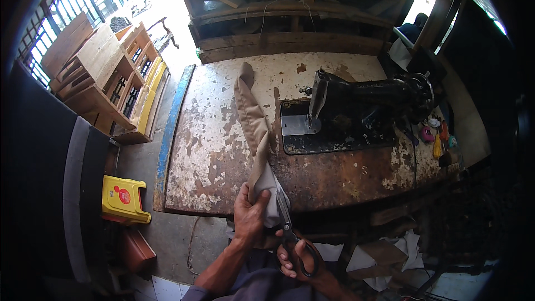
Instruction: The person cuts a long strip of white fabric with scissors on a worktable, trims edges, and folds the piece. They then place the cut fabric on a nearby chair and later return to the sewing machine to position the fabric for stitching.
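Cloth (253, 120) is trailing down the worn table (206, 145), its lower folds perhaps hidden behind the pinching left hand (251, 215), while the curled right hand (303, 252) is gripping scissors (287, 226) alongside.

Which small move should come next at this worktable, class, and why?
Probably a small snip with the scissors: the right hand grips them, their blades lie beside the beige cloth, and the left hand holds that cloth.

Dark purplish-blue clothing (253, 280) here, softly creased, and look: left forearm (224, 266) bare, right forearm (330, 287) bare, left hand (249, 217) and right hand (294, 257) bare too!
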Available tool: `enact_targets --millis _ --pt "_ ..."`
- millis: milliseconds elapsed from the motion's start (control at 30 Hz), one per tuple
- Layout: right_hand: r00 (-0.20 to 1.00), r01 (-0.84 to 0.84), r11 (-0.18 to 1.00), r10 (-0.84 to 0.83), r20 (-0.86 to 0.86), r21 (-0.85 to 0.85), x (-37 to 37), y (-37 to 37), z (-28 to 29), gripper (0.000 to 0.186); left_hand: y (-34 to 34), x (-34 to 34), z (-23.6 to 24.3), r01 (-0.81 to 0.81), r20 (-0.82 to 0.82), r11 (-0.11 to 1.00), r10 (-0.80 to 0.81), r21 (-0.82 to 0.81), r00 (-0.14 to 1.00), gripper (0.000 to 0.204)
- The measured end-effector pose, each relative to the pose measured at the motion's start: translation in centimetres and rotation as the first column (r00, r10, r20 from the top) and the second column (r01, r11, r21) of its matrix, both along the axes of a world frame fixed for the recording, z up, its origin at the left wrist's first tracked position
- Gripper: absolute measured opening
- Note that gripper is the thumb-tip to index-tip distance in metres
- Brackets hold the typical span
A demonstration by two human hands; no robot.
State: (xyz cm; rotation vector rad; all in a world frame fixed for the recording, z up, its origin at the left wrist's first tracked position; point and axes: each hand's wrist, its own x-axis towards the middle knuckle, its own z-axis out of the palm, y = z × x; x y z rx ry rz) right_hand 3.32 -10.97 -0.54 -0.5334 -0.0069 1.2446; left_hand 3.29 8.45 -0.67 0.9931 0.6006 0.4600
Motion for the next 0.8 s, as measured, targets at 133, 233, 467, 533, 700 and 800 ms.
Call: enact_targets --millis 133,233,467,533,700,800 --pt "0.996 0.070 0.998 -0.070 0.048 0.003 0.2 -0.4 0.2 0.069 0.1 0.1 -0.3 -0.064 0.019 0.996 0.063 0.061 0.998 0.025" --pt "0.982 0.132 0.989 -0.121 0.145 -0.068 0.7 -0.7 0.4 0.066 0.3 0.1 -0.4 -0.060 0.022 0.993 0.058 0.106 0.998 0.030" --pt "0.987 -0.012 0.999 0.018 0.158 -0.036 0.9 -0.9 0.3 0.062 0.4 -0.1 -0.4 -0.023 -0.014 0.990 0.025 0.137 1.000 0.031" --pt "0.994 -0.022 1.000 0.024 0.109 -0.015 0.8 -0.8 -0.1 0.063 0.4 -0.2 -0.5 -0.020 -0.008 0.990 0.022 0.137 1.000 0.032" --pt "0.995 -0.025 0.994 0.035 -0.096 0.103 1.0 -0.8 -0.7 0.071 0.6 -0.4 -0.7 0.009 -0.051 0.990 -0.001 0.141 0.999 0.032" --pt "0.983 -0.053 0.989 0.076 -0.168 0.137 1.1 -1.1 -0.8 0.074 0.7 -0.4 -0.6 0.009 -0.009 0.990 -0.007 0.140 1.000 0.031"
